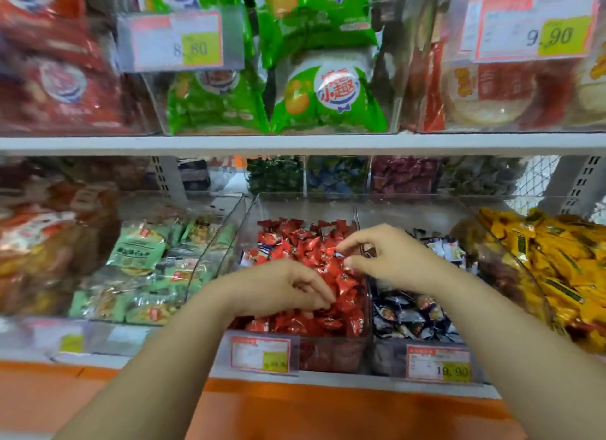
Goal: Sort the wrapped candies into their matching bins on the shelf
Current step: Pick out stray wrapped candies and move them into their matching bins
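Left grip [282,289]: fingers curled downward, tips buried in the red candies [314,243]. I cannot tell whether it holds one.
Right grip [390,259]: thumb and forefinger drawn close, pinching a small blue-white candy [339,254] just above the red heap. The other fingers [377,233] arch loosely over it.

Task things: the red candies are small, shiny, crinkled pillow wraps, heaped in a clear bin [295,198] directly under both of your grips. A few blue-white wraps lie among them beyond your left grip. The bulk of the dark blue-white candies [410,311] fills the next bin, under your right wrist.

Edges: a clear divider wall [369,295] runs between the two bins, just below your right grip and to the right of the left one. The red bin's back rim stands well beyond both grips. Price tags [260,354] hang on the bin fronts beneath your forearms.

Room: there is open air above the red heap up to the white shelf [295,143] overhead. Left of the left grip is a slanted clear wall, then green packets [141,252]. Right of the right grip, past the blue-white bin, are yellow candies [551,266] piled high.
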Action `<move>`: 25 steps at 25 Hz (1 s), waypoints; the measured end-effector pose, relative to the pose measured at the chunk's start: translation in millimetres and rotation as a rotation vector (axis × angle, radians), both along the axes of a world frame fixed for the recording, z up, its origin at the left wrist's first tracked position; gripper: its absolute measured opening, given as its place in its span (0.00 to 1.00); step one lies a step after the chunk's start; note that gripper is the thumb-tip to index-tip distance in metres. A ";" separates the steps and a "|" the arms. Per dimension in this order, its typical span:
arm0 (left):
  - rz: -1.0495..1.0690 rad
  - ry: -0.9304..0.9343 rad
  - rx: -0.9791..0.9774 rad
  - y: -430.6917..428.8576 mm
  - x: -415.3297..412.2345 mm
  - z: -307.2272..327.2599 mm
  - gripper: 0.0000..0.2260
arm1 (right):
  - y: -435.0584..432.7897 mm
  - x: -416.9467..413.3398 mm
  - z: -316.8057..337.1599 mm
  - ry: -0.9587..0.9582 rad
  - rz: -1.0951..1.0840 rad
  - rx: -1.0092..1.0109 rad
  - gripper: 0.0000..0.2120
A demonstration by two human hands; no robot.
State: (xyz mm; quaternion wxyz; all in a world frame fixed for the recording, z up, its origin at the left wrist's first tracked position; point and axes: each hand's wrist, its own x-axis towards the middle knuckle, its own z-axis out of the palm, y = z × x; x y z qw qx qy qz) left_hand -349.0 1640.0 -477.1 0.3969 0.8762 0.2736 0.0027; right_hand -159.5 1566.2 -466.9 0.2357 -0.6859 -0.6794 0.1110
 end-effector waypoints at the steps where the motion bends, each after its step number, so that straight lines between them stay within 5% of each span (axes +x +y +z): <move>1: -0.028 0.039 -0.024 1.2 0.0 -1.1 0.09 | 1.1 0.3 0.3 0.002 -0.004 0.000 0.11; 4: -0.078 0.136 0.071 12.7 4.6 -7.1 0.17 | -1.4 2.6 -0.5 -0.016 0.009 -0.014 0.12; 8: 0.025 0.184 0.428 32.6 5.6 -22.7 0.21 | -5.3 4.8 -8.4 -0.040 0.031 -0.043 0.11; 15: 0.283 -0.110 0.311 39.1 -7.1 -17.7 0.11 | -8.9 9.3 -6.0 0.012 0.046 -0.076 0.11; 19: 0.120 0.063 0.163 25.4 -4.1 -17.2 0.10 | -10.8 8.9 -5.8 0.013 0.056 -0.069 0.10; 25: 0.200 0.091 0.385 35.7 2.3 -28.7 0.17 | -13.3 7.3 -5.1 0.033 0.053 -0.091 0.10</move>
